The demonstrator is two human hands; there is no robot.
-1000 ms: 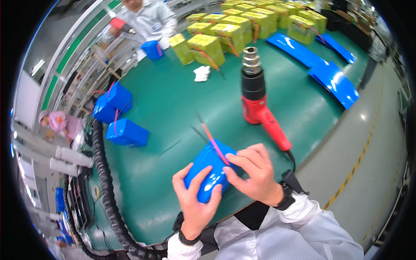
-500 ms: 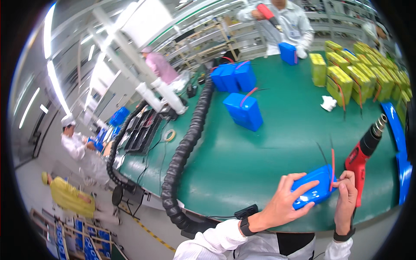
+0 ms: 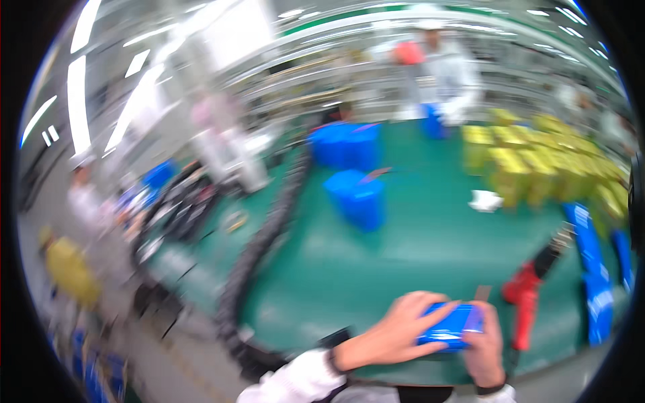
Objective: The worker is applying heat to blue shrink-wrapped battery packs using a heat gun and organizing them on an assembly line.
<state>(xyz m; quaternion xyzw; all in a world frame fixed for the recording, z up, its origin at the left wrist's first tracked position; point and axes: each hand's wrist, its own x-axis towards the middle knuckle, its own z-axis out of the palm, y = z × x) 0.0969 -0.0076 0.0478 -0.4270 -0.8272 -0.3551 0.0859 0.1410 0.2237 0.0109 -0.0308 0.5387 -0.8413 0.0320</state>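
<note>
Between my hands, close to the table's near edge, is a blue shrink-wrapped battery pack (image 3: 445,328). My left hand (image 3: 396,332) lies over its left side, fingers bent round it. At the pack's right end my right hand (image 3: 485,346) grips it, the thumb near a purplish strip there. A reddish lead (image 3: 483,293) sticks up behind the pack. To the right of my right hand, a red and black heat gun (image 3: 527,285) lies on the green table, its metal nozzle pointing away. The picture is smeared by motion, so fine detail is lost.
Another blue pack (image 3: 359,200) stands mid-table on the green mat (image 3: 430,248), more blue packs (image 3: 346,144) behind. Rows of yellow-green packs (image 3: 531,168) fill the right. Blue film (image 3: 592,275) lies at the right edge, a black hose (image 3: 259,252) runs left, and a co-worker (image 3: 447,74) stands opposite.
The whole view has shifted and blurred. My hands and the pack now sit lower in the picture, and the pack has been turned in my hands. The heat gun still lies on the table.
</note>
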